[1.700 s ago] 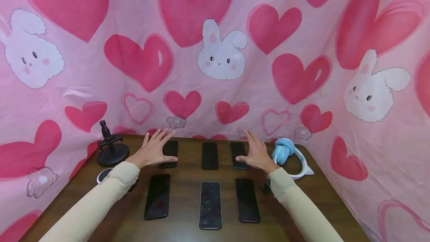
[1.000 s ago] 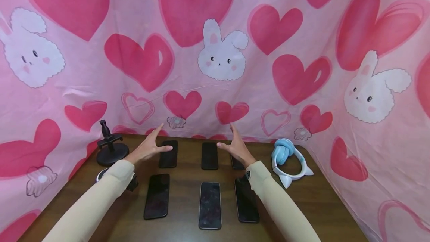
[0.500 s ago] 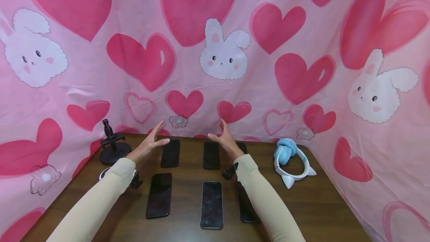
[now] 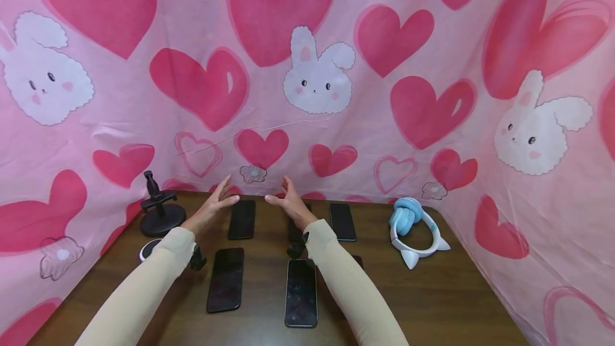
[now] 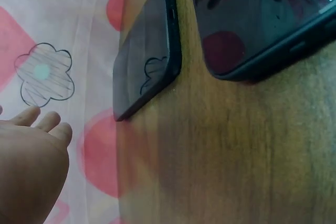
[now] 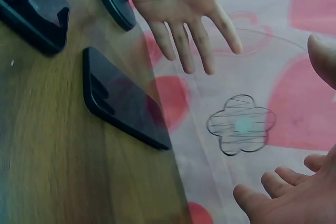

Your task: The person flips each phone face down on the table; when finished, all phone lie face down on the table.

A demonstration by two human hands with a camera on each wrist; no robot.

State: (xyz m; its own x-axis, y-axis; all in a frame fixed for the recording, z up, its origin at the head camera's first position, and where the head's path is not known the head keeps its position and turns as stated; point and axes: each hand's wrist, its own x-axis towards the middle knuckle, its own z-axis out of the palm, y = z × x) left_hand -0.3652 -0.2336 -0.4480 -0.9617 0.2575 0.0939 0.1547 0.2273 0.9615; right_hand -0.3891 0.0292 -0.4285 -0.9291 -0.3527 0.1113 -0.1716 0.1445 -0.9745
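Observation:
Several dark smartphones lie flat on the wooden table in two rows. My left hand (image 4: pixel 211 211) hovers with fingers extended beside the back left phone (image 4: pixel 242 220), holding nothing. My right hand (image 4: pixel 290 204) is raised over the back middle phone (image 4: pixel 294 231), which it and the wrist partly cover; its fingers are spread and hold nothing. The palms face each other across a gap. The back right phone (image 4: pixel 343 222), front left phone (image 4: pixel 226 280) and front middle phone (image 4: pixel 301 298) are visible. The right sleeve hides most of the front right phone (image 4: pixel 358 261).
Blue-and-white cat-ear headphones (image 4: pixel 405 252) lie at the table's right. At the left stand a black stand (image 4: pixel 162 220) with a round base and a round white-rimmed object (image 4: pixel 144 251), partly behind the sleeve. A pink heart-patterned cloth (image 4: pixel 269 100) borders the table (image 4: pixel 432 298).
My right hand has moved left, from the back right phone to above the back middle one. The left hand has shifted slightly left and turned palm inward. The phones lie unmoved.

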